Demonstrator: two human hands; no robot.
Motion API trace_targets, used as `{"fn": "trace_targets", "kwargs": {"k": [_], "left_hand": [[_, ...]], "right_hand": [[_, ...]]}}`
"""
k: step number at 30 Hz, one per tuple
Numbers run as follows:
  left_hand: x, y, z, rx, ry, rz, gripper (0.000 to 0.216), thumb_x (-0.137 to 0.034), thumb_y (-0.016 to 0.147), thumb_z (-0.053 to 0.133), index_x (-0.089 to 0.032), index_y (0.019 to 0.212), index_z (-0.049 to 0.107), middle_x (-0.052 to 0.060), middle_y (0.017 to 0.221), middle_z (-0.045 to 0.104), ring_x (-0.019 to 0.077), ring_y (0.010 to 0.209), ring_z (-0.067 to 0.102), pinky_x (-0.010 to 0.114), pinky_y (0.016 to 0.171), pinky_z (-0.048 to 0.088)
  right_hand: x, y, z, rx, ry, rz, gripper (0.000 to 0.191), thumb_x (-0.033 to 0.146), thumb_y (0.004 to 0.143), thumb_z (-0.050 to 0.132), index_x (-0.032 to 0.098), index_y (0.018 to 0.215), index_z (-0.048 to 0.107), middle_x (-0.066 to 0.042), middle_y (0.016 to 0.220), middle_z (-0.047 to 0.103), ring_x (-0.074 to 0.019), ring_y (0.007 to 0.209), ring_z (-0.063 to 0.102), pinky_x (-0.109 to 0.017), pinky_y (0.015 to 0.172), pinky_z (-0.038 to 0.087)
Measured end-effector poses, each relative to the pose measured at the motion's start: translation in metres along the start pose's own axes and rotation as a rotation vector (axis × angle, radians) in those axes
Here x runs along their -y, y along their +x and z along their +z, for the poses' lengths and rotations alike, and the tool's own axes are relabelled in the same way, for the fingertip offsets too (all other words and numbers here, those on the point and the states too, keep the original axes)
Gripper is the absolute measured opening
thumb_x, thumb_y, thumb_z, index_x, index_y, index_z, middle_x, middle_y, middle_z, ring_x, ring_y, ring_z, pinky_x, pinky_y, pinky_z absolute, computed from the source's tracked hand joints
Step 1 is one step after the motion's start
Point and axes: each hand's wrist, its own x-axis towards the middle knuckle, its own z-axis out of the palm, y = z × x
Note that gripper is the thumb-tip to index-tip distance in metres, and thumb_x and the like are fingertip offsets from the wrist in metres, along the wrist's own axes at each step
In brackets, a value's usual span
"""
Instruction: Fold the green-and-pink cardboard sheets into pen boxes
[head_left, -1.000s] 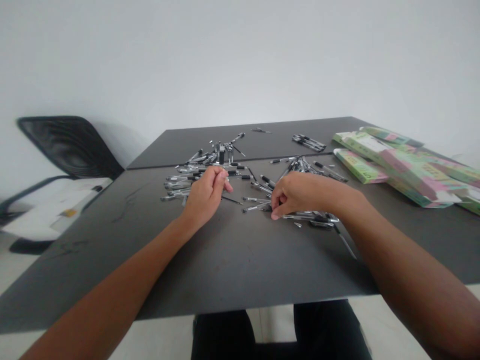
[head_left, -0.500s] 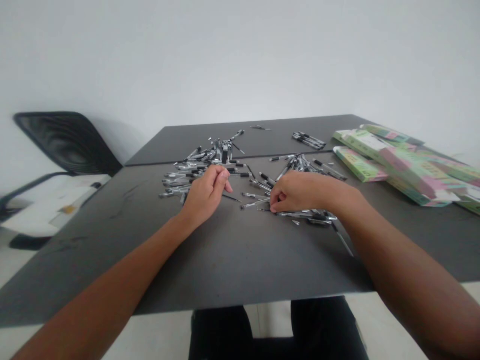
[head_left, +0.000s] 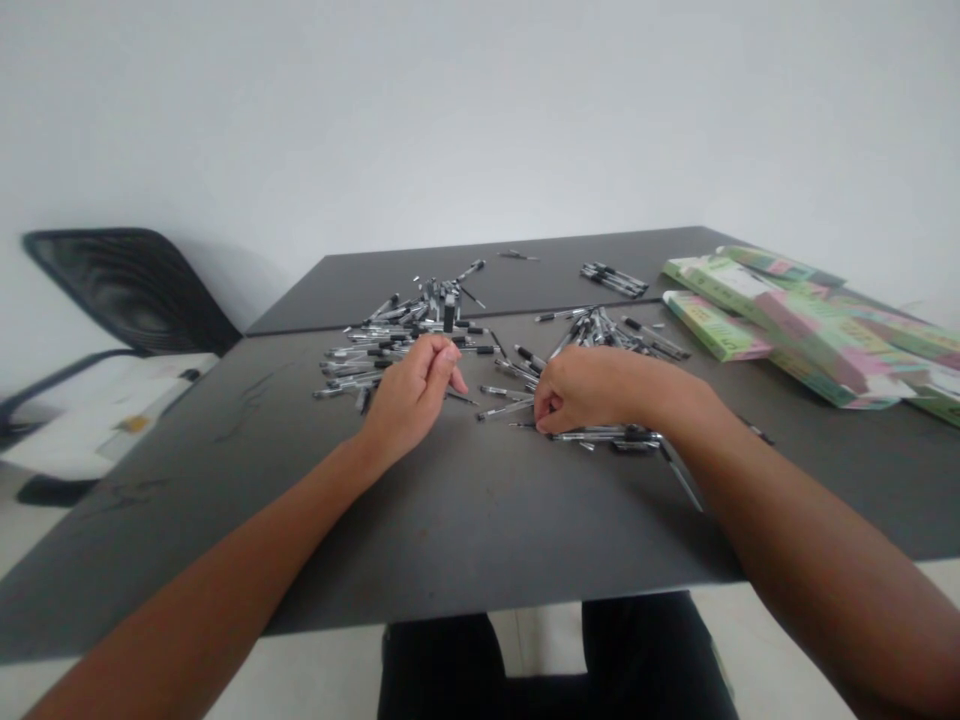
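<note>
My left hand (head_left: pixel 415 392) is closed, thumb against the fingers, in front of a heap of clear pens with black grips (head_left: pixel 360 360). A pen's black part (head_left: pixel 449 313) stands up just above this fist and seems to be held in it; its lower end is hidden. My right hand (head_left: pixel 581 390) is bent down to the table with its fingertips pinched together. A thin pen tip (head_left: pixel 522 425) pokes out leftward from those fingertips. More pens (head_left: pixel 600 330) lie behind this hand, and several others (head_left: pixel 611 436) lie under and in front of it.
Green and pink cardboard boxes (head_left: pixel 817 330) are stacked at the right. A small group of pens (head_left: pixel 613 280) lies farther back on the dark table (head_left: pixel 465 520). A black mesh chair (head_left: pixel 131 285) with a white box (head_left: pixel 97 420) stands at the left.
My right hand has shifted slightly down and left, with the pen tip at its fingers. My left hand stays almost in place. The view has moved a little.
</note>
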Motion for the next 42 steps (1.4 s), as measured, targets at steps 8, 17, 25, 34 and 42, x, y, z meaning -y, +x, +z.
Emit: {"fn": "trace_targets", "kwargs": {"k": [8,17,25,34,42], "left_hand": [[-0.009,-0.005,-0.002,-0.074,-0.05,0.027,0.029,-0.048,0.116,0.043,-0.025,0.112,0.058,-0.002,0.083,0.08,0.0179,0.078,0.071,0.034,0.085,0.05],[-0.032,-0.021,0.006,-0.008,-0.125,0.075,0.025,-0.045,0.116,0.044,-0.025,0.11,0.058,-0.003,0.083,0.079,0.0165,0.079,0.073,0.032,0.082,0.052],[-0.04,-0.027,0.011,0.169,-0.152,0.097,0.028,-0.04,0.117,0.042,-0.025,0.106,0.063,0.0,0.096,0.082,0.0162,0.089,0.076,0.031,0.089,0.056],[-0.041,-0.027,0.011,0.202,-0.155,0.103,0.029,-0.041,0.116,0.043,-0.026,0.105,0.065,0.002,0.099,0.084,0.0179,0.093,0.079,0.031,0.092,0.059],[-0.041,-0.027,0.011,0.21,-0.154,0.105,0.029,-0.039,0.116,0.043,-0.025,0.105,0.066,0.002,0.1,0.084,0.0168,0.096,0.079,0.029,0.093,0.058]], "right_hand": [[-0.012,0.001,-0.004,-0.354,0.324,-0.058,0.014,0.027,0.08,0.072,0.02,0.089,0.081,0.005,0.066,0.065,-0.0119,0.059,0.052,-0.028,0.062,0.034],[-0.014,0.01,-0.013,-1.136,0.753,-0.103,0.031,0.05,0.109,0.053,0.026,0.089,0.056,0.004,0.07,0.056,-0.0124,0.055,0.045,-0.029,0.055,0.038],[0.023,-0.006,-0.013,-1.26,0.886,-0.185,0.037,0.066,0.11,0.051,0.03,0.106,0.058,0.001,0.084,0.066,-0.012,0.049,0.044,-0.03,0.047,0.04],[0.039,-0.026,-0.017,-1.262,0.881,-0.069,0.034,0.068,0.106,0.056,0.034,0.104,0.057,-0.002,0.085,0.07,-0.0182,0.048,0.046,-0.038,0.045,0.034],[0.038,-0.019,-0.011,-1.28,0.82,-0.157,0.037,0.068,0.108,0.053,0.031,0.105,0.06,-0.001,0.083,0.068,-0.013,0.047,0.048,-0.034,0.047,0.034]]}}
